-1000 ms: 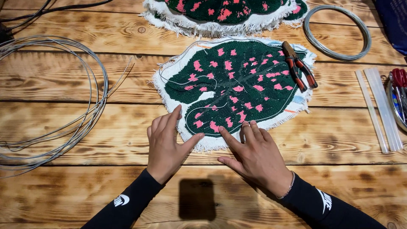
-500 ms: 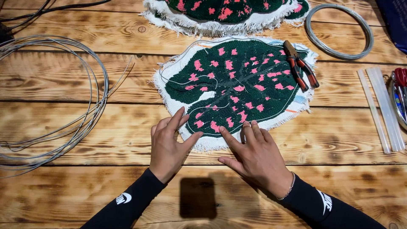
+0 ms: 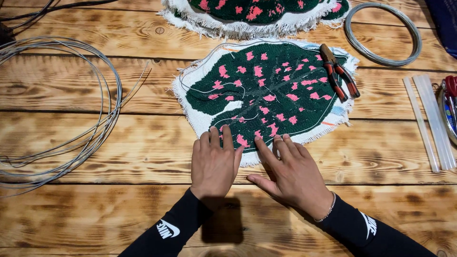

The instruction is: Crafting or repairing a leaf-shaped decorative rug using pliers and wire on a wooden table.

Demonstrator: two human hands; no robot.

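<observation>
Flat on the wooden table (image 3: 95, 223), near centre: a leaf-shaped tufted piece (image 3: 271, 95), dark green with pink spots and a frayed white fringe. Both hands laid on its lower edge, at about 6 o'clock of the leaf. Left hand (image 3: 214, 164) palm down, fingers straight and close together, tips resting on the white border and the green pile. Right hand (image 3: 293, 173) palm down just beside it, fingers spread a little, fingertips (image 3: 259, 142) pressing the fringe, thumb out toward 9 o'clock on bare wood. Nothing pinched or gripped by either hand. Thin grey wire traced along the leaf's surface and outline. Red-handled pliers (image 3: 339, 74) lying on the leaf at about 2 o'clock. Second tufted piece (image 3: 257, 14) of the same colours at 12 o'clock, cut by the frame. Loose coil of wire (image 3: 62, 119) at 9 o'clock, smaller tight wire ring (image 3: 383, 33) at 1 o'clock. Clear glue sticks (image 3: 428, 119) at 3 o'clock, well apart from the hands.
</observation>
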